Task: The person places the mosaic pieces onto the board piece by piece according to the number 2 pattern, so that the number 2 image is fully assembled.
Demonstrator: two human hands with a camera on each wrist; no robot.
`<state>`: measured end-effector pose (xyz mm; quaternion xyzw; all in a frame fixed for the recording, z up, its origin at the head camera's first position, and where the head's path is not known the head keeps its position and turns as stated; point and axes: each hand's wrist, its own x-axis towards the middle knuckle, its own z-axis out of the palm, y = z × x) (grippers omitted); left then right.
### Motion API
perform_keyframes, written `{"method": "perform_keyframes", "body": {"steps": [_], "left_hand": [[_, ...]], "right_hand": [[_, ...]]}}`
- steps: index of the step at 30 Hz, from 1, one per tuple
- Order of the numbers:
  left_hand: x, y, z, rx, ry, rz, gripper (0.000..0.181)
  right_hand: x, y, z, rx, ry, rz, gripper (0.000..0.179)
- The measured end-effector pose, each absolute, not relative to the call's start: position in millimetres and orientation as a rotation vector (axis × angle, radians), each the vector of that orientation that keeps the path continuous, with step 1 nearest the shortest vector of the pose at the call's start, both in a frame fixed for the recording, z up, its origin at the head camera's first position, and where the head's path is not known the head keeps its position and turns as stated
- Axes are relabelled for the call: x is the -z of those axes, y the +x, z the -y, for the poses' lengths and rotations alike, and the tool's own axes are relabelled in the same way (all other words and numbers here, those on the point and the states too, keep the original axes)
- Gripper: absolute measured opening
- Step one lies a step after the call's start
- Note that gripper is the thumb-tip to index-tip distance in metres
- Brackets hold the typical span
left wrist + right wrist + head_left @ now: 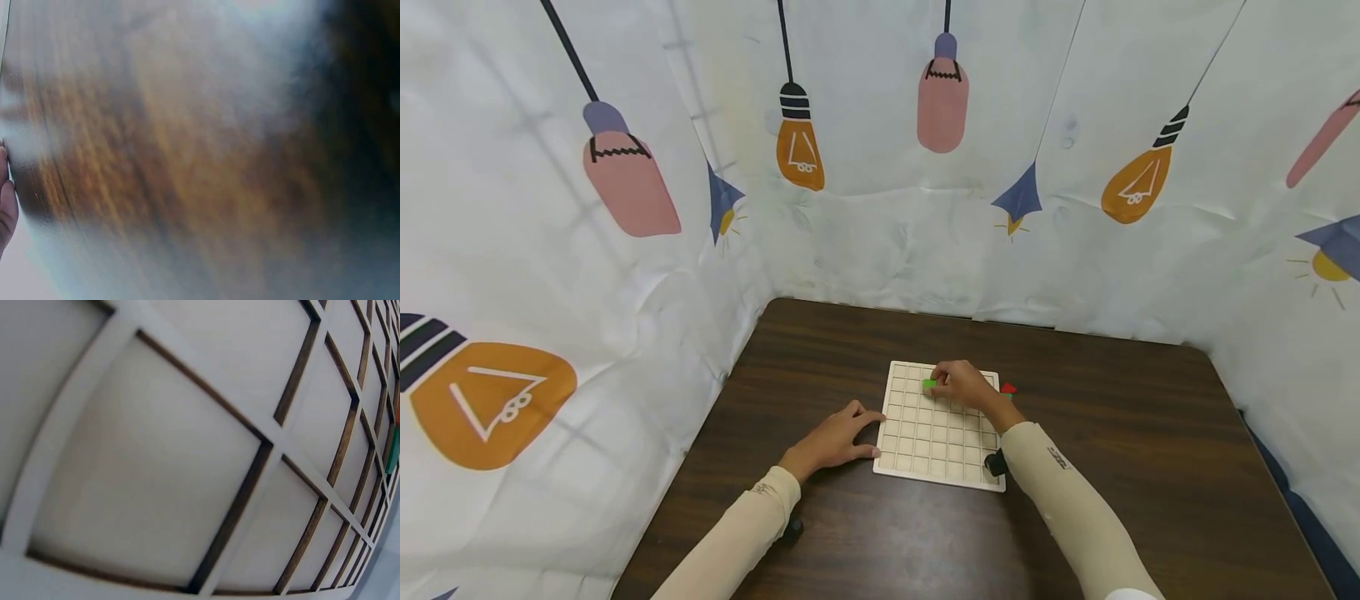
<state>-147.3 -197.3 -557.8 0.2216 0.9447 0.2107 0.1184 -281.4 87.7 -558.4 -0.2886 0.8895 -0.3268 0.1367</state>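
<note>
A pale wooden board (927,478) with a grid of square recesses lies on the table. Over its upper part, my right hand (964,386) pinches a small bright green piece (928,384) between thumb and fingers. My left hand (835,439) rests at the board's left edge, thumb and forefinger spread apart, fingertips touching the rim. Only a bit of the left hand's fingers (7,206) shows in the left wrist view. Seen close in the right wrist view, the grid squares (156,469) have raised dividers; the right hand itself is out of that view.
Just past the board's right edge sit a red piece (1008,388) and a darker green piece (1007,396). The dark wooden table (1150,467) meets a white sheet (880,250) printed with lamps at the back and sides.
</note>
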Motion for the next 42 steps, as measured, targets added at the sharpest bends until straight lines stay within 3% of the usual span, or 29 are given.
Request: {"method": "perform_keyframes", "body": {"steps": [42], "left_hand": [[558.8, -147.2, 196.9, -0.623, 0.651, -2.760, 0.064]], "right_hand": [[564.5, -282.1, -87.5, 1.033, -0.843, -2.509, 0.022]]}}
